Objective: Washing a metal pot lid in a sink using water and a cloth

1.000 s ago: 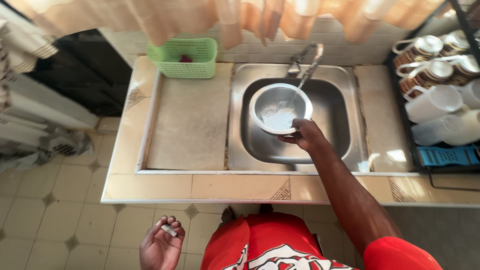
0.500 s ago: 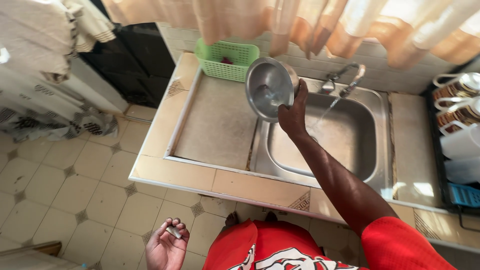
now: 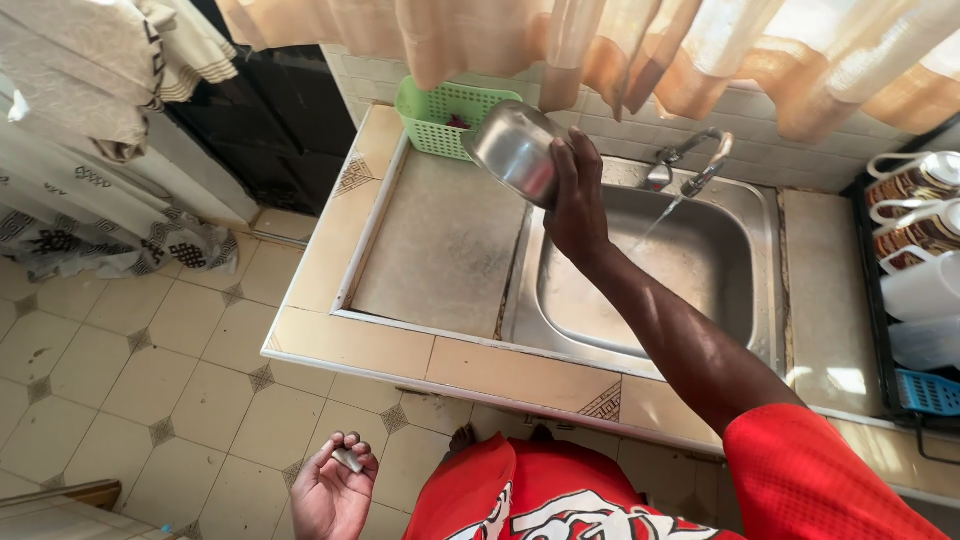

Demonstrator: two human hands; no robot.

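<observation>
Small grey object [image 3: 348, 460] in left hand [image 3: 333, 490] unidentifiable; mugs [image 3: 915, 200] cropped.

A steel bowl [image 3: 512, 150] is held tilted by the right hand [image 3: 578, 205] above the counter [image 3: 440, 250], beside the sink [image 3: 700, 270].

A shiny steel bowl [image 3: 514, 150], tipped on its side with its rounded underside showing, is gripped at its rim by the right hand's fingers [image 3: 572, 165]. A small grey object [image 3: 348, 460] lies across the left hand's curled fingers [image 3: 352, 447].
</observation>
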